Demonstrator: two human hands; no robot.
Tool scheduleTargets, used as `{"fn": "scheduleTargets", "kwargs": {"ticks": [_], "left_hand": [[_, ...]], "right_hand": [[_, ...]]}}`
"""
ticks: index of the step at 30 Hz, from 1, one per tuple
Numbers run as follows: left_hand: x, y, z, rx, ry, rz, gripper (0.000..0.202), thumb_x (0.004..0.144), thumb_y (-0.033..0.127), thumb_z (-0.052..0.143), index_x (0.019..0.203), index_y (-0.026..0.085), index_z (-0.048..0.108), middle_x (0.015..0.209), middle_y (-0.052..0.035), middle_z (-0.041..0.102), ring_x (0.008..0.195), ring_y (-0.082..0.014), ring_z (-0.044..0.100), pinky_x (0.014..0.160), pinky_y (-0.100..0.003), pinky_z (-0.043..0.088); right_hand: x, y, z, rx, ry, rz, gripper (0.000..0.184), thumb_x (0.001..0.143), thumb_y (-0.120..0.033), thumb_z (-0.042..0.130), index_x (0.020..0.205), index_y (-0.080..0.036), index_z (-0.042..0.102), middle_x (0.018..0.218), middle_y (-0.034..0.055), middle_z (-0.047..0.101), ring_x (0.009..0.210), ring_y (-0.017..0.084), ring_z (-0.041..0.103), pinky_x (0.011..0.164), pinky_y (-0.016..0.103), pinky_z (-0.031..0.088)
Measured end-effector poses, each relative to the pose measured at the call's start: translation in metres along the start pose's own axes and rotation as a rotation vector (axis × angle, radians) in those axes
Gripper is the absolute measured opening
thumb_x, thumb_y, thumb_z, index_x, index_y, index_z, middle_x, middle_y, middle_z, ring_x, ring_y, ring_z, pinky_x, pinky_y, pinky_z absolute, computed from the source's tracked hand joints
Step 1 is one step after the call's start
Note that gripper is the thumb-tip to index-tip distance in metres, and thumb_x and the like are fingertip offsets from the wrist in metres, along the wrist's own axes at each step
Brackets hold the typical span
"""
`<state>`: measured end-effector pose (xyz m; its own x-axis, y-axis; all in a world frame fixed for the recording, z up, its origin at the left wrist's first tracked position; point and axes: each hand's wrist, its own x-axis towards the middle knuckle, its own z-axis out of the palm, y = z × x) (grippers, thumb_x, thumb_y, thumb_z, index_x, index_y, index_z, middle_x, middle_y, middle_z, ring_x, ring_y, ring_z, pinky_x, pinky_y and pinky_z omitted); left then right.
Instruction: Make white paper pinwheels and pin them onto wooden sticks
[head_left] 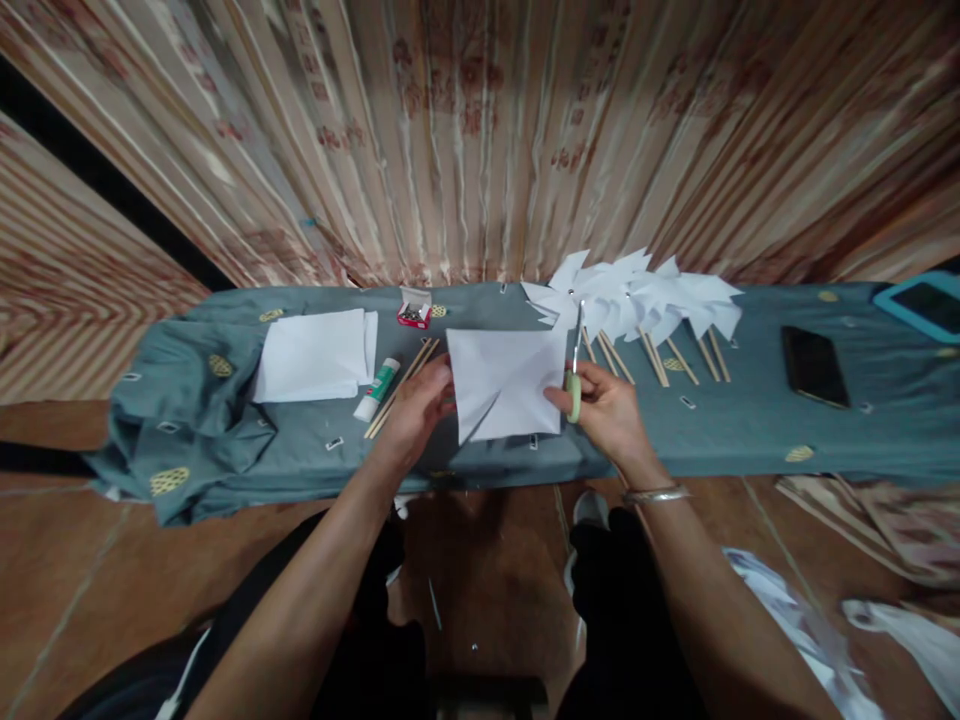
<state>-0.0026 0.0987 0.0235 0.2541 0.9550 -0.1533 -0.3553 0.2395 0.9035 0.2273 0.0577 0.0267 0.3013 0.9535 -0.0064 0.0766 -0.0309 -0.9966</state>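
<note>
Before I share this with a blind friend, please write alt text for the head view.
The left hand and the right hand, which also has scissors, hold a white paper square, slit at one corner, over a gray cloth. Paper pinwheels lie right; paper sheets, glue stick and sticks lie left.

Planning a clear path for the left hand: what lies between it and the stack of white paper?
In the head view, a glue stick and wooden sticks lie between the left hand and the paper stack.
</note>
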Motion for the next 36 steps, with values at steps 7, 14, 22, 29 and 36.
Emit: {"fn": "scheduleTargets", "kwargs": {"ticks": [7, 14, 22, 29, 36], "left_hand": [[-0.012, -0.026, 0.028, -0.057, -0.070, -0.079, 0.094, 0.051, 0.039, 0.091, 0.135, 0.019, 0.052, 0.134, -0.0179, 0.060, 0.128, -0.0344, 0.053, 0.104, -0.048, 0.043], [-0.010, -0.031, 0.055, -0.002, 0.063, -0.004, 0.063, 0.047, 0.029, 0.090, 0.105, 0.015, 0.067, 0.108, -0.0117, 0.073, 0.105, -0.0281, 0.066, 0.096, -0.040, 0.048], [-0.005, -0.022, 0.049, -0.094, 0.301, -0.033, 0.051, 0.050, 0.028, 0.087, 0.096, 0.014, 0.068, 0.097, -0.0093, 0.076, 0.091, -0.0263, 0.070, 0.089, -0.041, 0.052], [0.004, -0.022, 0.038, -0.034, 0.366, 0.093, 0.056, 0.052, 0.024, 0.087, 0.103, 0.015, 0.067, 0.110, -0.0106, 0.073, 0.099, -0.0272, 0.069, 0.094, -0.043, 0.052], [0.017, -0.002, 0.014, -0.015, 0.465, 0.254, 0.054, 0.054, 0.023, 0.087, 0.104, 0.014, 0.067, 0.095, -0.0094, 0.076, 0.094, -0.0251, 0.071, 0.092, -0.040, 0.053]], "right_hand": [[0.007, 0.001, 0.016, 0.014, 0.183, -0.065, 0.043, 0.058, -0.043, 0.079, 0.090, -0.018, 0.066, 0.051, -0.0098, 0.050, 0.050, 0.010, 0.045, 0.053, 0.024, 0.039], [-0.004, -0.001, 0.038, -0.248, 0.141, -0.128, 0.046, 0.070, -0.040, 0.072, 0.109, -0.018, 0.067, 0.081, 0.0046, 0.075, 0.073, 0.021, 0.069, 0.070, 0.032, 0.051], [-0.003, 0.000, 0.043, 0.049, 0.089, -0.017, 0.049, 0.061, -0.046, 0.078, 0.100, -0.019, 0.066, 0.084, 0.0048, 0.077, 0.073, 0.021, 0.070, 0.067, 0.032, 0.055], [-0.006, -0.001, 0.045, 0.197, 0.001, 0.072, 0.049, 0.053, -0.045, 0.085, 0.091, -0.021, 0.066, 0.080, 0.0024, 0.076, 0.074, 0.020, 0.069, 0.069, 0.031, 0.056], [-0.032, 0.000, 0.049, -0.049, -0.270, 0.062, 0.049, 0.070, -0.053, 0.074, 0.104, -0.019, 0.065, 0.081, 0.0042, 0.074, 0.072, 0.018, 0.066, 0.066, 0.029, 0.051]]}}
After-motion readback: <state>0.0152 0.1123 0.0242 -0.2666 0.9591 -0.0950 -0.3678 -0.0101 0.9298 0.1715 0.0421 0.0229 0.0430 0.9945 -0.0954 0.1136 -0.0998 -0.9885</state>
